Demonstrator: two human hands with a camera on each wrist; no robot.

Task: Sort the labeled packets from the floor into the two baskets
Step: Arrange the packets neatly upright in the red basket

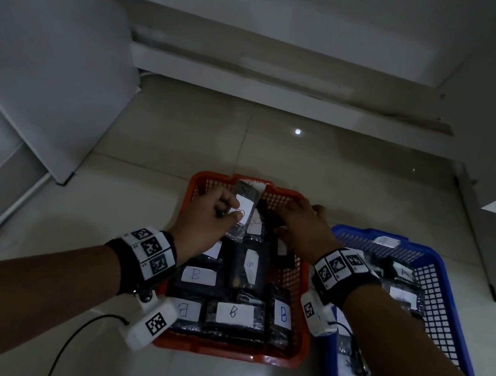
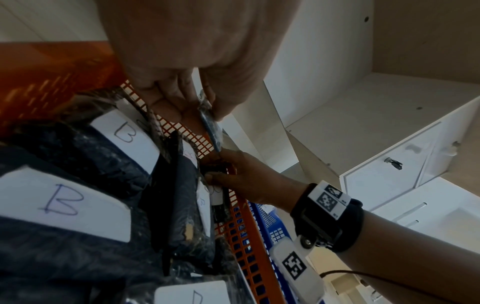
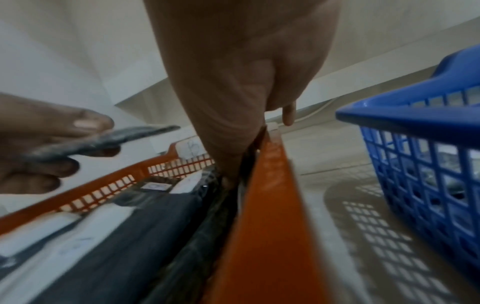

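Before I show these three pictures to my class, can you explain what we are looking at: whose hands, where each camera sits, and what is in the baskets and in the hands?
No machine here: a person works with bare hands, wearing a camera on the head and one on each wrist. The head view looks down on a tiled floor. An orange basket holds dark packets with white labels marked B. Beside it on the right stands a blue basket with similar packets; a label there seems to read A. The left hand pinches one packet above the orange basket. The right hand reaches into that basket's far right corner; whether it grips anything is hidden. The wrist views show the same scene from close by.
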